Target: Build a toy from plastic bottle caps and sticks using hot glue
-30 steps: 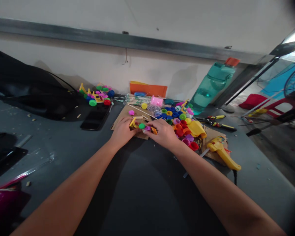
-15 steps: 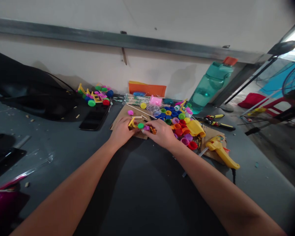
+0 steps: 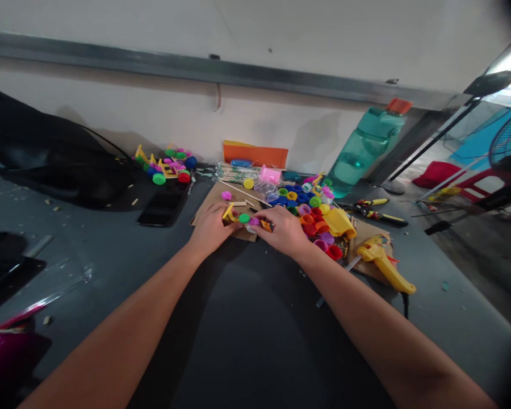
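My left hand [image 3: 213,230] is closed on a small yellow frame [image 3: 229,213], over the near edge of a cardboard sheet [image 3: 202,207]. A green bottle cap [image 3: 244,218] sits at the frame's right side, between my two hands. My right hand [image 3: 283,230] pinches a small purple piece [image 3: 254,221] right beside the green cap. Whether the purple piece is joined to the cap I cannot tell. Something orange [image 3: 266,226] shows under my right fingers, partly hidden. A pink piece [image 3: 226,195] and thin wooden sticks [image 3: 242,192] lie on the cardboard beyond my hands.
Many coloured bottle caps [image 3: 309,218] are heaped right of my hands. A yellow glue gun [image 3: 383,264], pliers [image 3: 377,213] and a teal bottle [image 3: 361,147] stand or lie further right. To the left are a black phone [image 3: 162,205], a colourful cap-wheeled assembly [image 3: 170,167] and a black bag [image 3: 46,153].
My right fingers have shifted slightly around the purple piece, and the orange thing beneath them shows differently. My left hand stays nearly still with the yellow frame.
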A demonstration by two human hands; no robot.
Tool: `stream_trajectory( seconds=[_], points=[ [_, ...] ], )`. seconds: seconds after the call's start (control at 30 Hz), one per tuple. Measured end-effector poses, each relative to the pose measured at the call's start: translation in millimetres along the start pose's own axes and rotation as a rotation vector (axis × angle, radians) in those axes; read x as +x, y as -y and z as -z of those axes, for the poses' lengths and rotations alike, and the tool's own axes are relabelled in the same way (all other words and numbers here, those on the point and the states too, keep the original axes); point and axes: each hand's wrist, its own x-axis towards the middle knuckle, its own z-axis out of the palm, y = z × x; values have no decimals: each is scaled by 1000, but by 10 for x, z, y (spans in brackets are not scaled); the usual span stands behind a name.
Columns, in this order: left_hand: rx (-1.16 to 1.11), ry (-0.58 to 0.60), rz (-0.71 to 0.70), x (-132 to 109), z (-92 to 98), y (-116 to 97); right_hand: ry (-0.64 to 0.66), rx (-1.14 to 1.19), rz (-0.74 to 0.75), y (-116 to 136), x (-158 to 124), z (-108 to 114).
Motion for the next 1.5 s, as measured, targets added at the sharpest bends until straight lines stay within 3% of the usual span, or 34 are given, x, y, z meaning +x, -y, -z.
stream_trajectory(
  seconds=[1.07,1.5],
  points=[
    [-24,20,-3,0,14,-12,5,-40,212,-20,11,53],
    [7,17,6,9,20,-19,-4,1,203,-11,10,70]
  ],
)
